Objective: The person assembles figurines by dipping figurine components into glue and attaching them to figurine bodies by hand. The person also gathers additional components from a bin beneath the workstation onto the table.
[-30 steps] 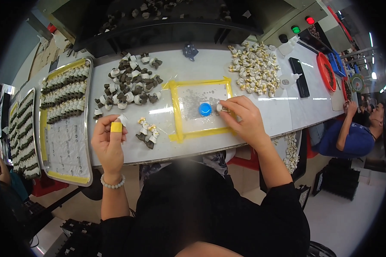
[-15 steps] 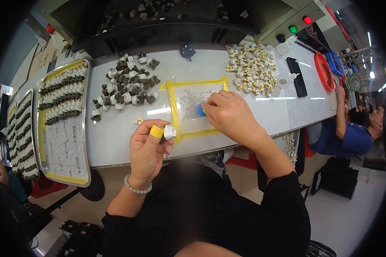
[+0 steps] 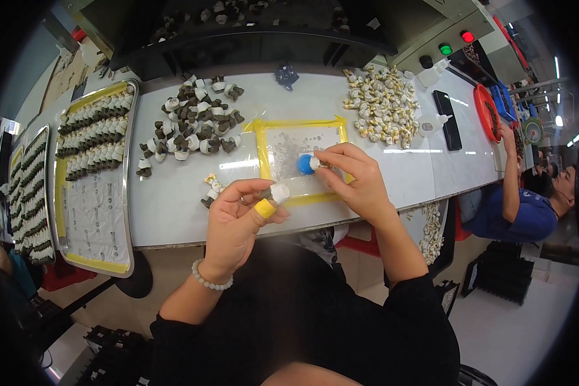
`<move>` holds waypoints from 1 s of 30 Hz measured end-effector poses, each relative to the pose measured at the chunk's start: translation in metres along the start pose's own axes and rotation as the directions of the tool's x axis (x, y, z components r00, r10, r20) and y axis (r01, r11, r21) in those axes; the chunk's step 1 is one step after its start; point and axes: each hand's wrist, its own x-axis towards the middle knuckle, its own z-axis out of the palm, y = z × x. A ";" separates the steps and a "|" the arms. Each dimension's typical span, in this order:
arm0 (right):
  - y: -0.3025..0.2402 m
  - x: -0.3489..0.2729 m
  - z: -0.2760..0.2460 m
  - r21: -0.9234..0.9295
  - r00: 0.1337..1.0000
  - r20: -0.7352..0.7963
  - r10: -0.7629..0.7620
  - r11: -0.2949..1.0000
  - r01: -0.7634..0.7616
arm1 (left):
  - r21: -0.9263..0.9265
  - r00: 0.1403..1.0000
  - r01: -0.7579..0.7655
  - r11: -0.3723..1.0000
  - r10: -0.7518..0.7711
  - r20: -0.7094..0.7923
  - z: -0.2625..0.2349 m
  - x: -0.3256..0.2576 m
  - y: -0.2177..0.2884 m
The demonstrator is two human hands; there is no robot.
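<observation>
My left hand (image 3: 233,222), with yellow tape round one finger, pinches a small white-and-dark figurine body (image 3: 279,192), its white end toward the right. In the fingertips of my right hand (image 3: 360,183) is a small whitish figurine piece (image 3: 316,163), partly hidden by the fingers. That piece is up against a round blue cap (image 3: 305,164), over the yellow-taped clear sheet (image 3: 302,138); whether they touch I cannot tell. A figurine (image 3: 213,189) with a yellowish top lies on the table beside my left hand.
Loose white-and-dark bodies (image 3: 196,119) are heaped at the left. A pile of white-and-yellow pieces (image 3: 383,106) lies at the right, near a black phone (image 3: 446,119). A metal tray (image 3: 96,219) holds rows of figurines. A co-worker in blue (image 3: 518,215) sits far right.
My left hand has shifted right with the figurine body, uncovering more of the lying figurine. My right hand has drawn slightly right, and the whitish piece and more of the blue cap now show.
</observation>
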 end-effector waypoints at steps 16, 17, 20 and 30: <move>-0.024 -0.014 0.000 0.561 0.967 0.186 0.174 0.789 -0.250 | 0.020 0.997 -0.022 1.000 0.020 0.070 0.003 0.005 -0.009; -0.025 -0.015 0.000 0.574 0.962 0.200 0.186 0.773 -0.269 | 0.020 0.997 -0.022 1.000 0.020 0.070 0.003 0.004 -0.009; -0.025 -0.016 0.001 0.621 0.953 0.222 0.205 0.724 -0.300 | 0.020 0.996 -0.026 0.999 0.024 0.087 0.003 0.003 -0.009; -0.021 -0.020 0.002 0.719 0.924 0.295 0.242 0.581 -0.382 | 0.026 0.995 -0.041 0.999 0.038 0.089 0.004 0.000 -0.010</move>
